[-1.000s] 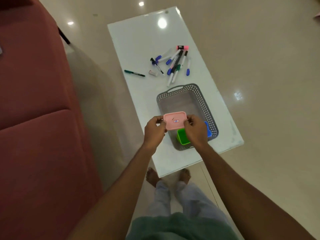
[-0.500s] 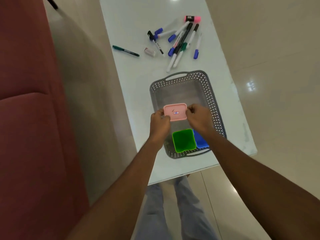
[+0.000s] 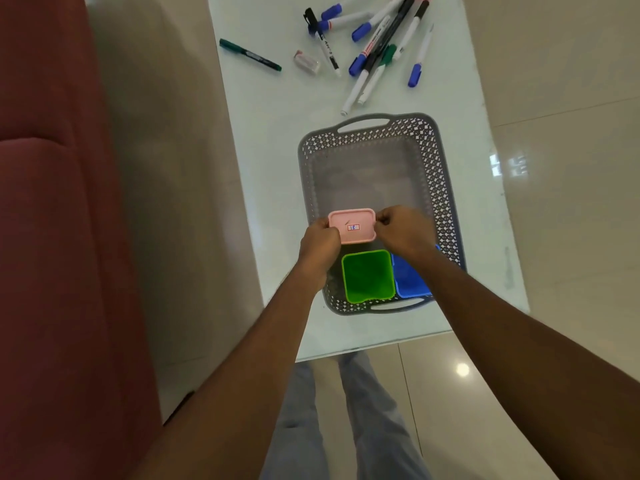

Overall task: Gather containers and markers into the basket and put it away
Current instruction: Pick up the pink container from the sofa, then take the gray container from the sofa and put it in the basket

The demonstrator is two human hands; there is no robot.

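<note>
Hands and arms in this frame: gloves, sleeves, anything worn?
Left hand and right hand are bare: no gloves, and no watch or band shows at the wrists. Forearms are bare too, with no sleeves in view. Trousers are pale grey-blue.

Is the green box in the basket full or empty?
Empty. The green box stands upright in the grey basket, and the view into it shows only its bare green bottom.
</note>
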